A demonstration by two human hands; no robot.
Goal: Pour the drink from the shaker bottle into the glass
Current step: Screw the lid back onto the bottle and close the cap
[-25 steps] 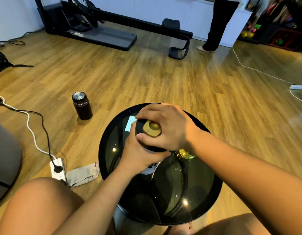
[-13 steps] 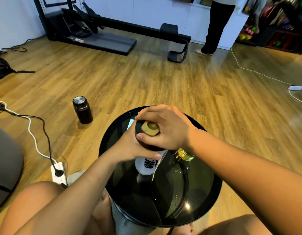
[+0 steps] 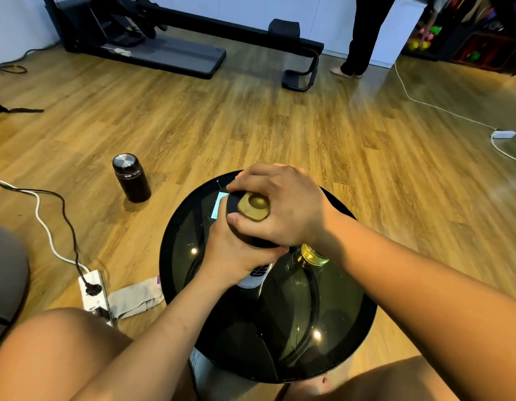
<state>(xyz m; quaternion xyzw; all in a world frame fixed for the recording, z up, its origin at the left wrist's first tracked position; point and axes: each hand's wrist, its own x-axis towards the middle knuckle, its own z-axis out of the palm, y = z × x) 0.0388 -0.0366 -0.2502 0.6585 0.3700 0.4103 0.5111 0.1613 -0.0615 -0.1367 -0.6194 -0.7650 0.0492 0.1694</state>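
Shaker bottle stands upright on the round glass worktop, left hand wrapped round its body, right hand clamped over the black lid; advise firm counter-hold while unscrewing, clear of the gold-rimmed glass just beside.

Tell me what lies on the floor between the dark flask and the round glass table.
Nothing: in the head view, the stretch from the dark flask to the round glass table is bare wood floor.
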